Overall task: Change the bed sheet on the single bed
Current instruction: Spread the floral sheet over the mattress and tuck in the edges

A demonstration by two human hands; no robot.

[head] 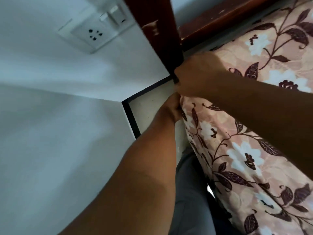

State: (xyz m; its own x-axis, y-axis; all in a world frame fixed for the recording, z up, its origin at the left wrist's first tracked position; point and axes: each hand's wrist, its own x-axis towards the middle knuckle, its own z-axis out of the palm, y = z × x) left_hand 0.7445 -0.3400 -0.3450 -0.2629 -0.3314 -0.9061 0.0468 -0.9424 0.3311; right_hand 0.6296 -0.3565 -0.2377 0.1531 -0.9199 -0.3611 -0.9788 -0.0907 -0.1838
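Both hands meeting at the bed corner, centre frame: left hand (171,107) clamped on the floral bed sheet (237,141); right hand (194,77) pressing its top, grip unclear. Sheet spreading toward 3–5 o'clock.

Bed sheet (237,141): pink-beige cloth, printed with white flowers and dark maroon leaves and stems. Spread over the top of the single bed (211,16), draped down its near side edge. Bunched at the bed corner beside the dark wooden post.
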